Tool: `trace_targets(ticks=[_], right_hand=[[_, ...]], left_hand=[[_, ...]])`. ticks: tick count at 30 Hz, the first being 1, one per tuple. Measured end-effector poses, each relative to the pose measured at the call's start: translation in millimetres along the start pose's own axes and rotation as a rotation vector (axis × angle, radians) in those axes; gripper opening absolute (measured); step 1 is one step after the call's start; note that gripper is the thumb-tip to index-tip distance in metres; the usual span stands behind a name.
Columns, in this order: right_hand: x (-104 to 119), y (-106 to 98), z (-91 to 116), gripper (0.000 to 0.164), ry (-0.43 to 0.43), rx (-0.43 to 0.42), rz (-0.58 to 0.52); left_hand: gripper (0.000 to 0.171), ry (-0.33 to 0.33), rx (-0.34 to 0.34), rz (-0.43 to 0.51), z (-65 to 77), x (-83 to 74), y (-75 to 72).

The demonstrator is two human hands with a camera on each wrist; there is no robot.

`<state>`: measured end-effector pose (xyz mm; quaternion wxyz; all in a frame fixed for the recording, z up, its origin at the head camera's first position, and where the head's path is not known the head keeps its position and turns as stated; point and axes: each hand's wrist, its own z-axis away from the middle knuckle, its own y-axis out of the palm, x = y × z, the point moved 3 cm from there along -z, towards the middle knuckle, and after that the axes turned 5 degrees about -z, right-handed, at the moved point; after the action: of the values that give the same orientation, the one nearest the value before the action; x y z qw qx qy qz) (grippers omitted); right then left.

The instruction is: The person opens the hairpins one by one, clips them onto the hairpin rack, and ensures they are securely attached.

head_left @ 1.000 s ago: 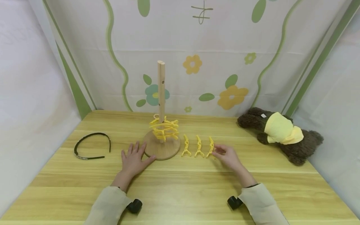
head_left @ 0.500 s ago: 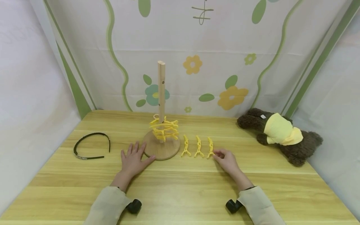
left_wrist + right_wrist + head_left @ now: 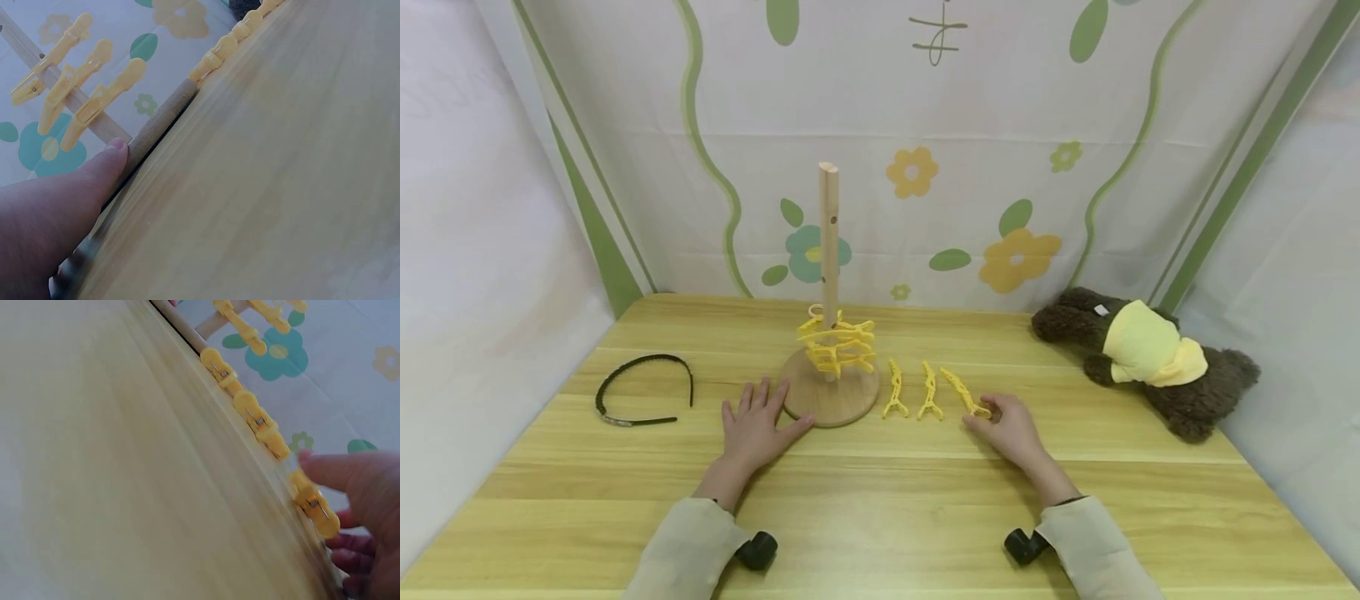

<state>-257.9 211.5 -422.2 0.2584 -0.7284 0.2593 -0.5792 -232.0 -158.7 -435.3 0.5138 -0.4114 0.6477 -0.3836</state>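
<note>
Three yellow alligator hair clips lie in a row on the table: a left one (image 3: 895, 390), a middle one (image 3: 930, 392) and a right one (image 3: 964, 393), which is slanted. At the right clip's handle end is my right hand (image 3: 1011, 429), thumb and fingers around it. The right wrist view shows the thumb (image 3: 331, 470) straight and apart from this clip (image 3: 315, 509). My left hand (image 3: 756, 429) lies flat with fingers spread, touching the round wooden base (image 3: 831, 400) of a stand. Several more yellow clips (image 3: 842, 346) hang low on its wooden post (image 3: 830, 242).
To the left lies a black headband (image 3: 647, 361). A dark brown plush toy in a yellow shirt (image 3: 1150, 342) lies at the right back of the wooden table (image 3: 880, 517). Behind it hangs a flower-printed curtain (image 3: 880, 100).
The right clip has swung from nearly upright in the row to a slant, its handle end moving right toward my fingers. My left hand stays put.
</note>
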Motion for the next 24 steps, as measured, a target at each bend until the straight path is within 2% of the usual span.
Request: trace_targets(ticks=[3,6,11,19,24], right_hand=[[2.1,3.1,1.5,0.063,-0.018,0.014,0.094],[2.6,2.5,1.9,0.057,-0.024,-0.01,0.122],[-2.5,-3.2,0.5,0.045,-0.03,-0.033,0.072],[-7.6,-19.9,-1.0,0.039,-0.007,0.022,-0.054],[-4.7,-34.7,-5.6,0.036,-0.033,0.069,-0.071]], left_hand=[[0.083,0.0,0.0,0.003,0.1,-0.2,-0.1],[0.083,-0.001,-0.002,0.002,0.1,-0.4,-0.3],[0.082,-0.001,-0.001,0.004,0.3,-0.6,-1.0],[0.083,0.0,0.0,-0.007,-0.2,-0.1,-0.2],[0.083,0.004,0.0,-0.01,0.3,0.2,0.4]])
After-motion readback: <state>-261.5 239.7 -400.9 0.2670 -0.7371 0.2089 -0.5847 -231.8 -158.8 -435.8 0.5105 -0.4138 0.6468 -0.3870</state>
